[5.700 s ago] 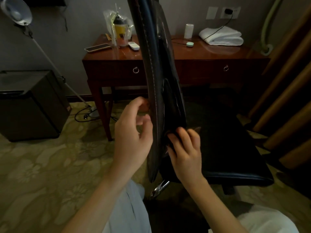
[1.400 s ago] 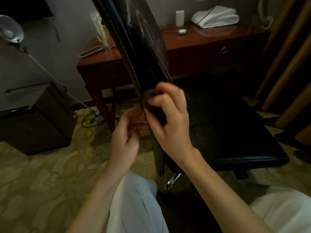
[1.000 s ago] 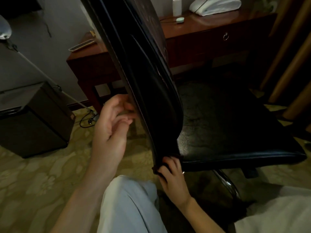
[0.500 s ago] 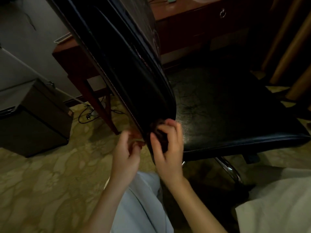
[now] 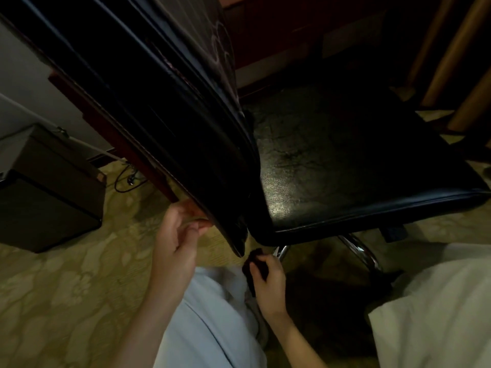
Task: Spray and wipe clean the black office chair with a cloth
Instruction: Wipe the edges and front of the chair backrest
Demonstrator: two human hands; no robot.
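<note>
The black office chair fills the upper frame: its backrest (image 5: 164, 107) slants from top left down to its lower tip at centre, and its seat (image 5: 345, 166) spreads to the right. My left hand (image 5: 178, 235) is at the backrest's rear lower edge, fingers curled against it. My right hand (image 5: 268, 280) grips a dark cloth (image 5: 253, 266) just below the backrest's lower tip, beside the chrome base (image 5: 356, 251). No spray bottle is in view.
A dark box-like cabinet (image 5: 45, 187) stands on the patterned carpet at left, with a cable (image 5: 127, 179) beside it. A wooden desk leg (image 5: 111, 134) runs behind the backrest. Wooden slats (image 5: 451, 62) rise at far right. My light trouser legs (image 5: 207, 328) are at the bottom.
My right hand with the cloth has dropped from the backrest's lower side edge to just under its tip. My left hand stays at the rear edge. The view has tilted further down.
</note>
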